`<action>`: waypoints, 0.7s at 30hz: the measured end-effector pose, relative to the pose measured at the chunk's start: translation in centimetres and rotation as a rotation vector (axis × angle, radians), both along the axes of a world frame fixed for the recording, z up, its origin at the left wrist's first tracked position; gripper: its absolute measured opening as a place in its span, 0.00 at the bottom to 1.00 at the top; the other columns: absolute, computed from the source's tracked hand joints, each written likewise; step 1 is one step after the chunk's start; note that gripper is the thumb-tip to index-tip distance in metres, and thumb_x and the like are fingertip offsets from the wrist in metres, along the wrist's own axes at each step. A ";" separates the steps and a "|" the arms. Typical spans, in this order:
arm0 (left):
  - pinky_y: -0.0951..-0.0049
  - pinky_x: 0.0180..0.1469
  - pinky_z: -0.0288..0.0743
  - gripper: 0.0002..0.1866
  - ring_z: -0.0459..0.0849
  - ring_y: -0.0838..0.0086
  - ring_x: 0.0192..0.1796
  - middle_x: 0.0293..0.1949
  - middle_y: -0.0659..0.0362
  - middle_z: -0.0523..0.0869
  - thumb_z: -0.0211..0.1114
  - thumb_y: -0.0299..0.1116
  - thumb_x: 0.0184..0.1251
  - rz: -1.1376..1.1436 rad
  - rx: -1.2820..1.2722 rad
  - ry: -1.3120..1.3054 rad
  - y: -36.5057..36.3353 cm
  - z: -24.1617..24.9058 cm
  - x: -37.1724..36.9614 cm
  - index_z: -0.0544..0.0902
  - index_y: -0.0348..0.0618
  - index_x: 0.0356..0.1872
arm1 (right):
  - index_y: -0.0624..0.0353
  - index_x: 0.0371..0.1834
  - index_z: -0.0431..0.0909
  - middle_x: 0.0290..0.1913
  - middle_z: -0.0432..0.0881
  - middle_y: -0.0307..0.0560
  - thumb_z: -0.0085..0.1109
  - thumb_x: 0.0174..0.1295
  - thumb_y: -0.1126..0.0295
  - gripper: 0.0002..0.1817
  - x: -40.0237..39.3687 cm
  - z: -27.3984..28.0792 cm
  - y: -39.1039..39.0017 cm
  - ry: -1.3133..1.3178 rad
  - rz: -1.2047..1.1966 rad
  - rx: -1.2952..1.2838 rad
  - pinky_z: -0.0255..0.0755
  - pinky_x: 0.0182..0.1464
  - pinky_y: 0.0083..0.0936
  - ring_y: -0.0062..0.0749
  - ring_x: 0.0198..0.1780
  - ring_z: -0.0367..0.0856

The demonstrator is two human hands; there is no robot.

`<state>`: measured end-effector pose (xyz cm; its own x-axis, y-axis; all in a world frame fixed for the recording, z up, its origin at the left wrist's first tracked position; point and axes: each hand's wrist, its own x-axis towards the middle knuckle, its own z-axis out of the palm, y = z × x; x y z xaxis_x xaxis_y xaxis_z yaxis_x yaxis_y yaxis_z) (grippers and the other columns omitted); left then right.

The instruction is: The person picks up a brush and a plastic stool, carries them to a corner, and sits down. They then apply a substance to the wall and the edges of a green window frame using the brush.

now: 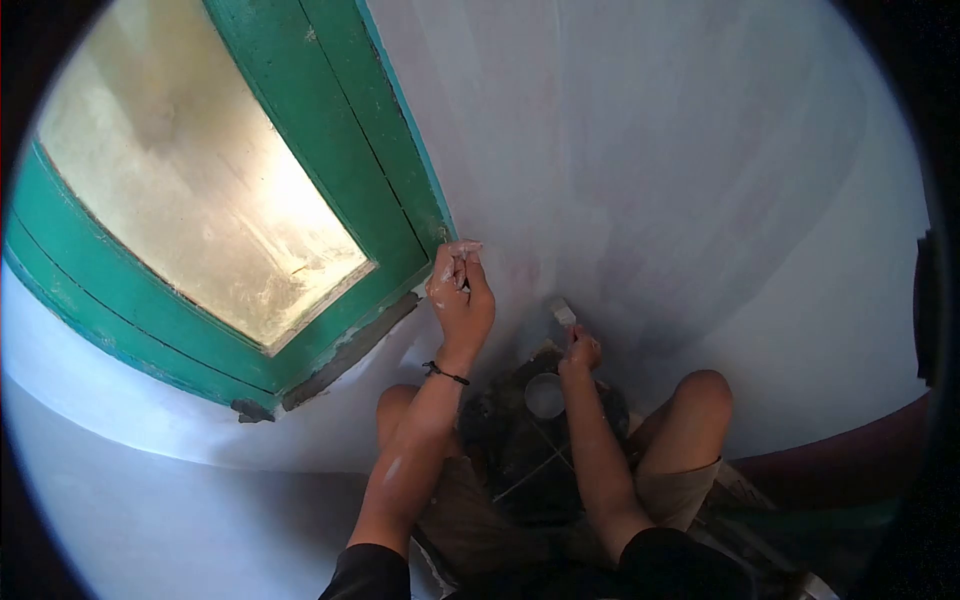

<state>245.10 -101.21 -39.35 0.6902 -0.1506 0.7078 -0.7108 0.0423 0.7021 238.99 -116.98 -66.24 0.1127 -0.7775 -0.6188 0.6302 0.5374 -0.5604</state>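
My left hand (462,285), smeared with white paint, is raised beside the lower corner of the green window frame (350,150). Its fingers are curled, and whatever they may hold is too small to make out. To the right and lower, my right hand (581,350) grips the handle of a paintbrush (564,313), whose pale bristles point up and left near the wall. Just below that hand, beside my right forearm, is a round container (545,395) with whitish contents.
The pale wall (650,150) with streaky paint fills the upper right. A frosted glass pane (200,170) sits in the green frame, with rough grey mortar (350,352) under its lower edge. My bent knees flank dark, cluttered things. A dark red band (850,440) runs low on the right.
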 end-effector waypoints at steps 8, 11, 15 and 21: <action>0.79 0.30 0.58 0.04 0.63 0.87 0.29 0.27 0.70 0.69 0.58 0.23 0.81 0.000 0.040 0.005 0.1 0.1 0.0 0.81 0.39 0.46 | 0.67 0.42 0.76 0.46 0.83 0.52 0.70 0.63 0.83 0.11 -0.6 2.1 -0.1 0.000 0.099 -0.188 0.91 0.48 0.29 0.38 0.46 0.87; 0.79 0.29 0.61 0.06 0.66 0.87 0.28 0.27 0.68 0.70 0.56 0.24 0.82 -0.092 0.038 0.051 -0.1 -0.3 0.3 0.80 0.40 0.51 | 0.63 0.40 0.75 0.41 0.84 0.50 0.72 0.64 0.80 0.11 -1.4 4.6 0.1 0.072 0.135 -0.269 0.90 0.44 0.30 0.37 0.40 0.88; 0.74 0.30 0.62 0.10 0.67 0.80 0.28 0.29 0.61 0.74 0.53 0.19 0.78 -0.168 0.169 0.084 -0.1 -0.5 0.3 0.80 0.38 0.52 | 0.59 0.38 0.74 0.35 0.85 0.47 0.74 0.63 0.77 0.13 -2.4 6.6 0.1 0.132 0.188 -0.294 0.87 0.38 0.31 0.34 0.33 0.87; 0.72 0.29 0.61 0.12 0.65 0.78 0.27 0.27 0.60 0.69 0.55 0.16 0.73 -0.131 0.116 -0.052 -0.7 -0.3 -0.4 0.81 0.37 0.51 | 0.59 0.37 0.74 0.36 0.86 0.48 0.74 0.63 0.76 0.13 -2.5 6.9 0.2 0.118 0.188 -0.274 0.87 0.37 0.32 0.35 0.33 0.87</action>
